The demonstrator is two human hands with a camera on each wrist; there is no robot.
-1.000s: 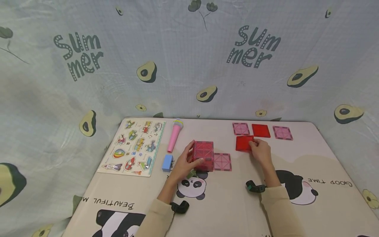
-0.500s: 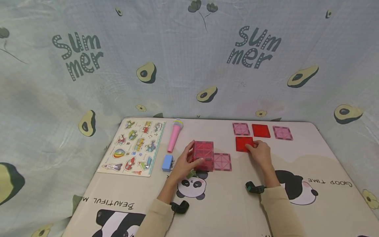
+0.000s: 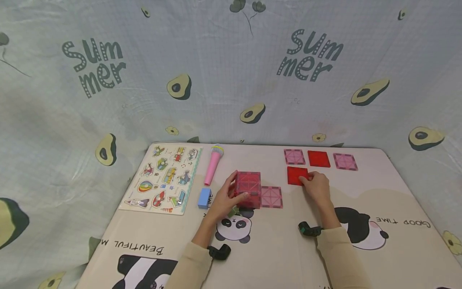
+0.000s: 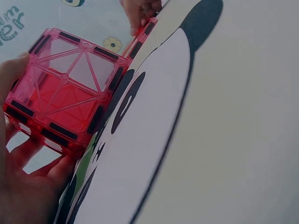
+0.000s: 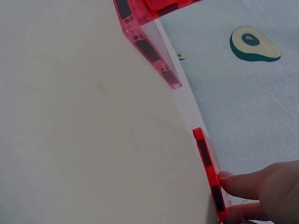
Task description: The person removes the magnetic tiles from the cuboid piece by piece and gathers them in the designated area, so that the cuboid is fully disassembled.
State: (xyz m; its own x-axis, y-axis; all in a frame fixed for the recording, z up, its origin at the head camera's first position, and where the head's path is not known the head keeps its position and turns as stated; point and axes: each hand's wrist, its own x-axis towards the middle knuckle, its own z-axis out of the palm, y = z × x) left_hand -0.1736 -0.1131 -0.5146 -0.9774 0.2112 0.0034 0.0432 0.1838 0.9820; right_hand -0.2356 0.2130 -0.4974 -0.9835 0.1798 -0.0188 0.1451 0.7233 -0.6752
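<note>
My left hand (image 3: 223,204) grips the left side of a box of clear pink and red magnetic tiles (image 3: 247,188), thumb at its near side and fingers at the far side. A flat pink magnetic tile (image 3: 271,197) lies against the box's right side. In the left wrist view, the box (image 4: 65,88) shows dark magnet strips along its edges. My right hand (image 3: 317,186) pinches the right edge of a red magnetic tile (image 3: 296,176), which lies close to flat on the table. In the right wrist view, the thumb is on this red tile's (image 5: 210,172) face, with another finger at its edge.
Behind the right hand lie a pink tile (image 3: 294,157), a red tile (image 3: 319,159) and another pink tile (image 3: 345,161). To the left are a pink toy microphone (image 3: 213,167), a blue block (image 3: 204,198) and a picture puzzle board (image 3: 160,180). A printed curtain (image 3: 216,60) hangs behind.
The red tile in my right hand has levelled out and come slightly nearer, and the right fingers have slid a little left over it. My left hand and the box have stayed put.
</note>
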